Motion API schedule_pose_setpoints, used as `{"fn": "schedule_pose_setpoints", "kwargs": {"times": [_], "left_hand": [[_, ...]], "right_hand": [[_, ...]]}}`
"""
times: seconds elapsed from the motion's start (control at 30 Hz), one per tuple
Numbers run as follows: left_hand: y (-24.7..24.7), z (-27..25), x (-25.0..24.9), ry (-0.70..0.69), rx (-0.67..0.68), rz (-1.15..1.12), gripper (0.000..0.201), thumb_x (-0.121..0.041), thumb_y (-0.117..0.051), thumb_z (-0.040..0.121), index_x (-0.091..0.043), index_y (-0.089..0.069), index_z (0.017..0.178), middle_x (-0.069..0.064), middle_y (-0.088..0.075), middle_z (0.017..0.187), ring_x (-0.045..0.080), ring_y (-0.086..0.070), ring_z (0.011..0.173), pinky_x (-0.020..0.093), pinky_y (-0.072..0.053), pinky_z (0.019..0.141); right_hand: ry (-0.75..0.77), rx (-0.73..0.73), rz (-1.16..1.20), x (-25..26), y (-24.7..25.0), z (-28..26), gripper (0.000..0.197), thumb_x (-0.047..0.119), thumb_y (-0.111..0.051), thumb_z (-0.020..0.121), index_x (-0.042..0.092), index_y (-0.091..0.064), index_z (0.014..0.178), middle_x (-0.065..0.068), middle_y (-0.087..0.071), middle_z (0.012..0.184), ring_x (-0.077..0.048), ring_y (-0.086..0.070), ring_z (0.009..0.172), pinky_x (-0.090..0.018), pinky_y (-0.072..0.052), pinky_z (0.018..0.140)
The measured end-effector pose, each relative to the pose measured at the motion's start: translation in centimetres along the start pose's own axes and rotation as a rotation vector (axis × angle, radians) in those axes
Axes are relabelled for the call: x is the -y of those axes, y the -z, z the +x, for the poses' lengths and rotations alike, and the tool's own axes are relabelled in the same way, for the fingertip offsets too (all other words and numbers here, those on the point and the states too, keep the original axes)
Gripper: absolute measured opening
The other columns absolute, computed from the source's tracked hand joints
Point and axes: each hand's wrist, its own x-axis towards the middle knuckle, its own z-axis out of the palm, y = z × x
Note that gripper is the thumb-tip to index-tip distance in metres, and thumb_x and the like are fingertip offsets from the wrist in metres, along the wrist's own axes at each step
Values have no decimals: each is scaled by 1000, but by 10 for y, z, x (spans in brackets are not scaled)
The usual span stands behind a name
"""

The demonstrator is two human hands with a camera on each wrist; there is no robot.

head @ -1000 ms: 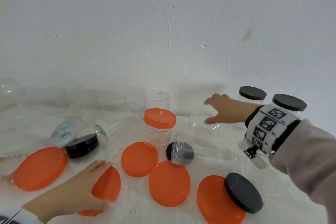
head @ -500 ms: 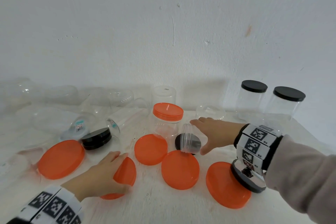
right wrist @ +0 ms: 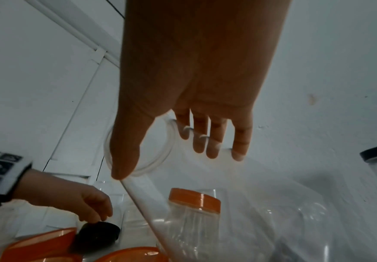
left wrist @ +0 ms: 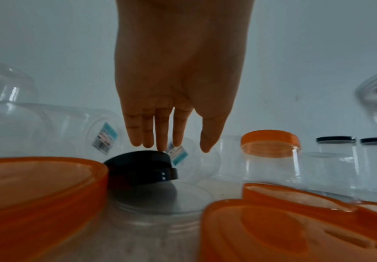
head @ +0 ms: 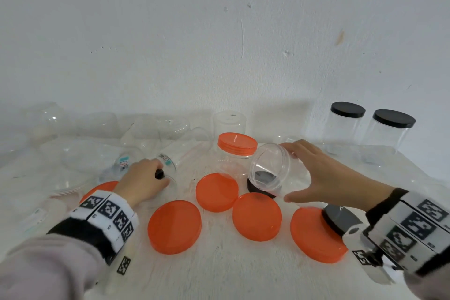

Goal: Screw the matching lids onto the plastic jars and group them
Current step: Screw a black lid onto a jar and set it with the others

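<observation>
While tilted sideways, clear jar (head: 270, 168) shows its open mouth.

Bare white table (head: 219, 273) lies open along the near edge, but ahead loose orange lids (head: 174, 226) crowd the middle and clear jars (head: 168, 151) wall off the back left.

Right hand (head: 328, 175) grips a tilted jar (head: 270, 168); a lid (head: 260, 186) apparently below it, two lidded jars (head: 370, 126) behind
</observation>
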Motion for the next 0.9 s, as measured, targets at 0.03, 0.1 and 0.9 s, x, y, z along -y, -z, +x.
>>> {"fn": "schedule_pose_setpoints", "kwargs": {"times": [0.03,0.1,0.9], "left_hand": [[2,6,4,23,17,26,27,-35,-61,88,-18,-59,108,2,-59,102,22,-57,96,31,-45,78],[3,19,11,67,68,95,43,-37,-58,92,-15,-52,128,9,-54,122,25,-55,108,32,-44,87],[8,55,32,78,187,364,72,-69,-28,92,-14,-46,136,16,-52,134,32,-49,122,38,-38,102]], "right_hand": [[-6,-13,23,2,-1,-4,94,53,-80,68,40,-25,143,30,-31,126,14,-29,119,-10,-32,96],[-23,-20,50,6,-6,-13,92,54,-79,67,44,-24,140,39,-27,123,19,-26,119,-4,-31,90],[-99,-101,246,69,-32,-26,86,55,-83,63,61,-24,125,33,-37,121,7,-41,118,-6,-36,92]]}}
